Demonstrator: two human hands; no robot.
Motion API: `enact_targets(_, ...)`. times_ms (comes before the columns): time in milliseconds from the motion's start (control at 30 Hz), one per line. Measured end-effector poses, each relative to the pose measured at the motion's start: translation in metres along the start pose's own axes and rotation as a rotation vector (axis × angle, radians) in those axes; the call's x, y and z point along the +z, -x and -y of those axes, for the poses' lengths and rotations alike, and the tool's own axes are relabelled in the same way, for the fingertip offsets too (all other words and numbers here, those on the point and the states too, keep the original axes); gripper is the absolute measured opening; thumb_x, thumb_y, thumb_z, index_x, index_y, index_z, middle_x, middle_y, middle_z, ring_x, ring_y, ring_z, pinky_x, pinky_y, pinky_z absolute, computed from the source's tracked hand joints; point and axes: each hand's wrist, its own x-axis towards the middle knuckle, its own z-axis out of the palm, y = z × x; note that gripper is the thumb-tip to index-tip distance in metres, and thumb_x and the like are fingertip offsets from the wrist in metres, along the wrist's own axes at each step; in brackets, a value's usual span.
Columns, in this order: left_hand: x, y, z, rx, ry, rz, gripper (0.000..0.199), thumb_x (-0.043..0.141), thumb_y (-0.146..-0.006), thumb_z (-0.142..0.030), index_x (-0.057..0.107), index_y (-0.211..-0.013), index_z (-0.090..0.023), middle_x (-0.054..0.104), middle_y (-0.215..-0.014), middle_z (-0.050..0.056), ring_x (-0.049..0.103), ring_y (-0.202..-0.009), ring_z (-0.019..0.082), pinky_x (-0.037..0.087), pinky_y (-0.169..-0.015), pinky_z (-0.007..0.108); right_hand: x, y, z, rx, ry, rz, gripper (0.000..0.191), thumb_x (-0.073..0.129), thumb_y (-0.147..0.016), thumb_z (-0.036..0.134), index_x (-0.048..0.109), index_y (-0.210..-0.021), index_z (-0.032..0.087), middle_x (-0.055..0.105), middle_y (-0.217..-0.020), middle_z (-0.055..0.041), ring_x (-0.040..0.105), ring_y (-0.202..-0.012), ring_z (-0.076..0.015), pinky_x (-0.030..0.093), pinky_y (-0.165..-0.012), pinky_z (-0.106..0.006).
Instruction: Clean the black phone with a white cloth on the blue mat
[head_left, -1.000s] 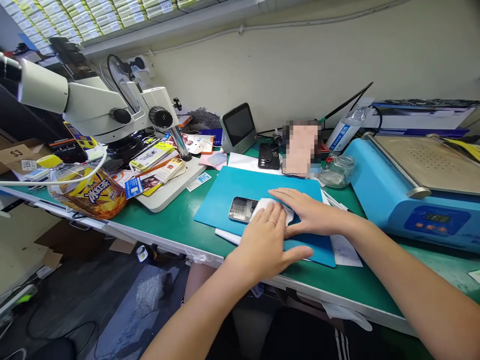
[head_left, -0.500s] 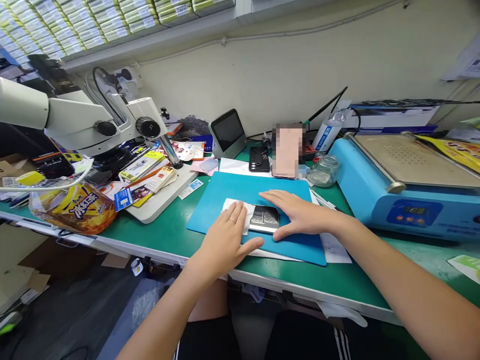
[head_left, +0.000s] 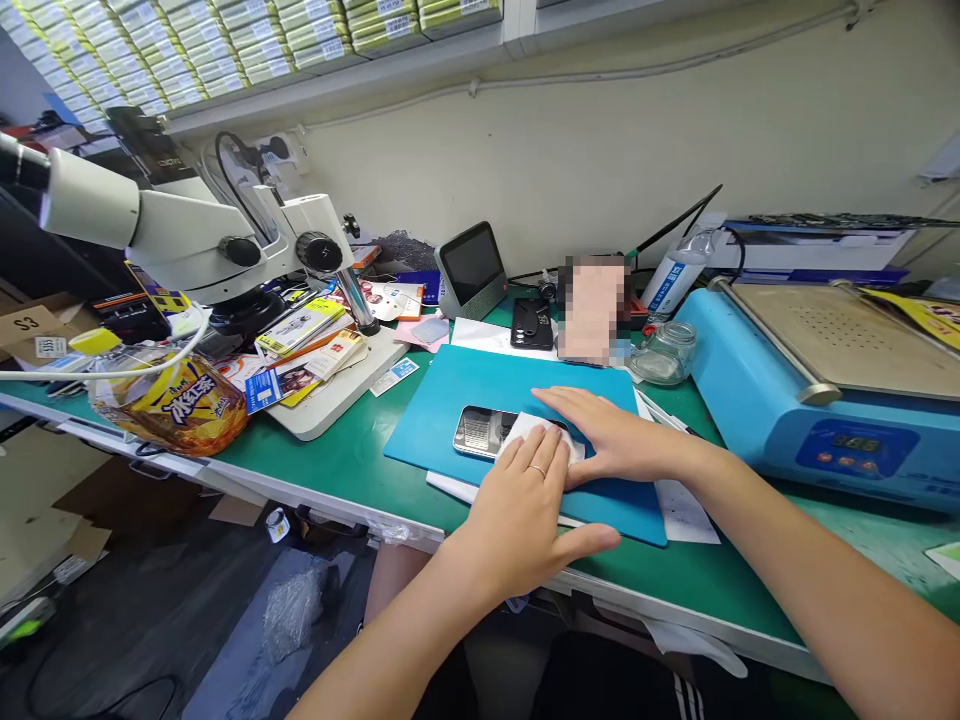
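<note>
A phone lies face up on a blue mat, its left part uncovered and showing reflections. A white cloth or tissue covers the phone's right part. My left hand, with a ring on one finger, presses flat on the cloth, fingers together and thumb stretched out to the right. At the phone's right end, my right hand rests around the edge, thumb and fingers spread apart; its fingertips are near the cloth. Whatever lies under the cloth is hidden.
A microscope and a bottle of tea stand at the left. Behind the mat are a black phone, a small display and a glass jar. A blue heating machine sits at the right.
My left hand has slid the white cloth rightward from the phone's left end, baring that end and covering the right part. The view has shifted slightly; my right hand stays at the right end.
</note>
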Motion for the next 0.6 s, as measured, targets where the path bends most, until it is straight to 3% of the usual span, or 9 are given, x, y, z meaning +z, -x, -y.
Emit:
enact_targets(100,-0.006,0.016,0.012,0.008,-0.027,-0.001,0.093,0.024,-0.099,-0.078,0.032,-0.16,-0.008,0.026,-0.168,0.014,0.019,-0.158,0.029,0.024,-0.127,0.046,-0.003,0.001,0.004,-0.001,0.005,0.002,0.116,0.072,-0.072,0.075,0.017,-0.164,0.031,0.024,-0.171,-0.0147,0.02,-0.155,-0.0453,0.026,-0.119,-0.068)
enact_targets(200,-0.014,0.023,0.032,-0.063,-0.097,-0.012,0.09,0.027,-0.101,-0.074,0.034,-0.159,-0.005,0.027,-0.167,0.018,0.021,-0.157,0.031,0.025,-0.127,0.048,-0.006,0.001,0.008,-0.005,0.007,0.01,0.111,0.072,-0.072,0.075,0.027,-0.162,0.029,0.026,-0.17,-0.0147,0.021,-0.154,-0.0449,0.026,-0.121,-0.065)
enact_targets(367,-0.02,0.006,0.054,-0.155,-0.164,0.0,0.09,0.029,-0.103,-0.07,0.031,-0.158,0.001,0.025,-0.167,0.022,0.019,-0.157,0.034,0.025,-0.126,0.051,-0.008,0.002,0.009,-0.004,0.019,0.023,0.095,0.069,-0.072,0.077,0.051,-0.147,0.022,0.031,-0.167,-0.0163,0.026,-0.152,-0.044,0.029,-0.12,-0.061)
enact_targets(467,-0.017,-0.009,0.042,-0.147,-0.135,0.014,0.096,0.029,-0.101,-0.074,0.029,-0.159,0.002,0.024,-0.166,0.023,0.019,-0.157,0.035,0.022,-0.127,0.051,-0.007,0.001,0.008,-0.015,0.014,0.016,0.092,0.069,-0.073,0.076,0.054,-0.143,0.019,0.032,-0.166,-0.0194,0.026,-0.152,-0.0441,0.029,-0.12,-0.062)
enact_targets(600,-0.009,-0.022,0.008,-0.084,-0.067,0.012,0.1,0.029,-0.098,-0.078,0.029,-0.159,0.002,0.024,-0.167,0.023,0.016,-0.157,0.035,0.02,-0.128,0.048,-0.003,-0.001,0.007,-0.023,-0.004,-0.028,0.099,0.072,-0.071,0.073,0.045,-0.151,0.022,0.035,-0.165,-0.0194,0.028,-0.151,-0.0449,0.029,-0.119,-0.063)
